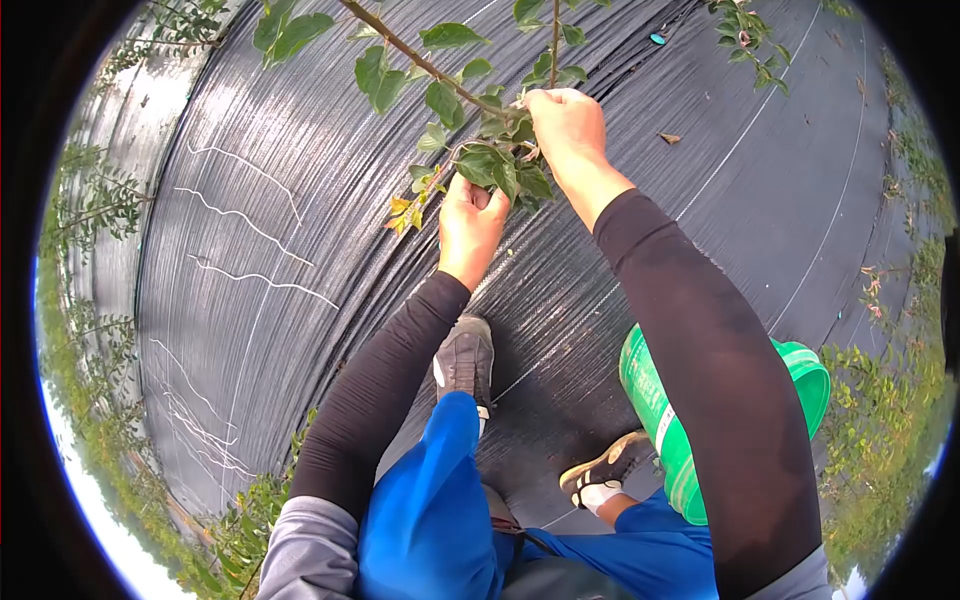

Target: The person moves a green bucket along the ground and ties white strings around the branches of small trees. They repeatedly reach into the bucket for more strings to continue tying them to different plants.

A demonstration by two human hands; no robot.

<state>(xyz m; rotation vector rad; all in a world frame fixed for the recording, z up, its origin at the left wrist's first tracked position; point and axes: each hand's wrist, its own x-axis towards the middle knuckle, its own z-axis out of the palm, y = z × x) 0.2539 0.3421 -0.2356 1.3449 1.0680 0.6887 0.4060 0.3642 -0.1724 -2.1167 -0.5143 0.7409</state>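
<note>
A thin brown branch (425,62) with green leaves slants down from the top of the head view. Its leafy end (487,165) hangs between my two hands. My left hand (470,228) is closed at the lower leaves, thumb and fingers at the leafy twig, the fingertips partly behind the foliage. Higher and to the right, my right hand (568,125) is closed in a pinch on the branch near a joint. Whatever small part lies between its fingertips is hidden. Yellow-orange young leaves (404,214) stick out left of my left hand.
Black woven ground cover (560,290) spreads below. Several white wires (245,225) lie on it at the left. A green bucket (648,385) stands by my right leg, partly behind my right sleeve. My shoes (466,360) are on the cover. Leafy plants (875,420) line both sides.
</note>
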